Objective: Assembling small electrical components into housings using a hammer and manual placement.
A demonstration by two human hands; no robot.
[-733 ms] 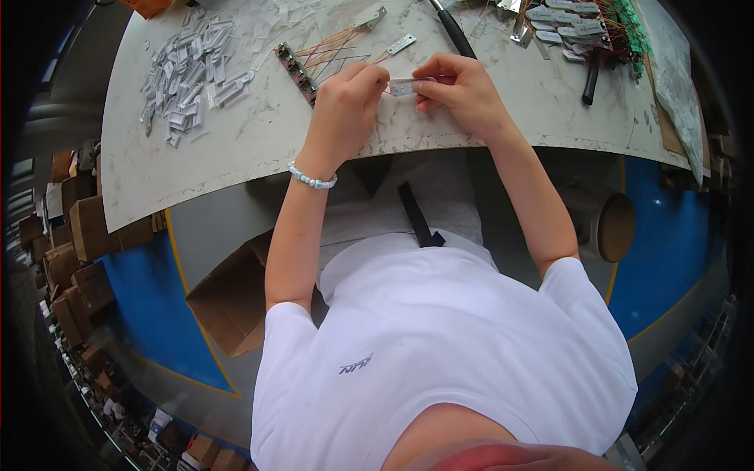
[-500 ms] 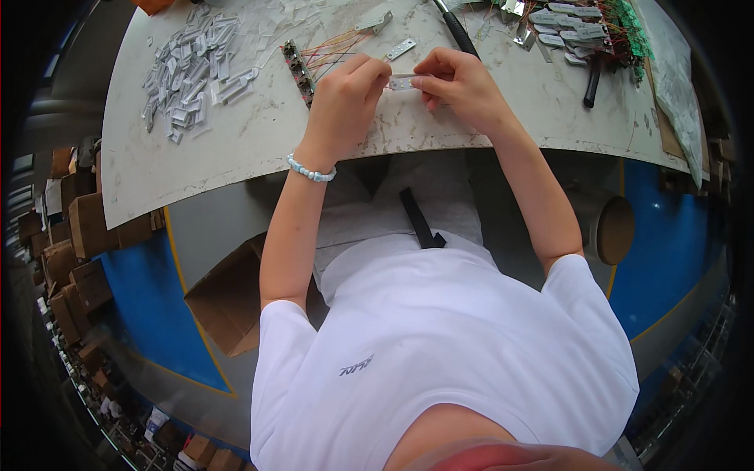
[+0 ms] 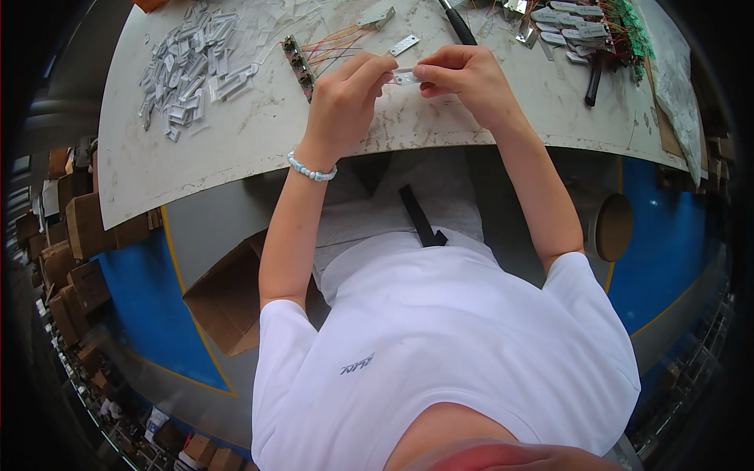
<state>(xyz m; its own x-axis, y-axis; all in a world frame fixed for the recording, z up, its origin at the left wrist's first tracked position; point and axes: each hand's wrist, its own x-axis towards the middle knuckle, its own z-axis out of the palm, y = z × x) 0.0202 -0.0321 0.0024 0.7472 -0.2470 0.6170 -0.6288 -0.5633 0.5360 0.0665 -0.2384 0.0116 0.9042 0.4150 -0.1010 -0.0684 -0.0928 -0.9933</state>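
Note:
Both my hands meet over the near part of the worktable, pinching a small flat whitish plate with holes [image 3: 404, 77] between them. My left hand [image 3: 345, 102], with a beaded bracelet on its wrist, grips the plate's left end. At the right end, the thumb and fingers of my right hand [image 3: 467, 78] are closed on it. Just beyond my fingers lies a similar loose plate [image 3: 404, 45]. Beside my left hand is a narrow strip of small circuit boards [image 3: 298, 67], with thin orange and red wires [image 3: 334, 49] running to another metal piece [image 3: 377, 17].
A heap of clear and white plastic casings [image 3: 184, 71] covers the table's left side. A black-handled tool [image 3: 457, 22] lies beyond my right hand. Finished-looking white pieces with wires [image 3: 577, 31] pile up at far right, near another black handle [image 3: 593, 82]. An open cardboard box [image 3: 228, 294] stands below the table.
My right hand has shifted slightly up and its fingers have adjusted on the plate. The held plate has moved up a little and tilted. My left hand keeps its pinch.

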